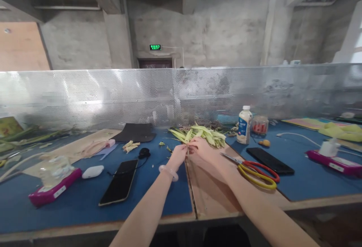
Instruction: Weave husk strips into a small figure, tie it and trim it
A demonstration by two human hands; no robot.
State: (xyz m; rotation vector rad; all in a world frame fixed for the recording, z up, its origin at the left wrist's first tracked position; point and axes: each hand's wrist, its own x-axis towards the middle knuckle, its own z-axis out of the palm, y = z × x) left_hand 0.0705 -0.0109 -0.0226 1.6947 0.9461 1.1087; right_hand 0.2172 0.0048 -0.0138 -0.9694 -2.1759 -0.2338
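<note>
Mid-frame, my left hand (pixel 178 157) and right hand (pixel 201 149) pinch something I cannot make out, pale-green leaf strips (pixel 210 134) slanting down-right just beyond, nearer the right.

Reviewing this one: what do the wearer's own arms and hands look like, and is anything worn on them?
Both the left hand and the right hand are ungloved. No sleeves show on either forearm. A pale, glossy, rounded bangle circles the left wrist; nothing visible is worn on the right.
</note>
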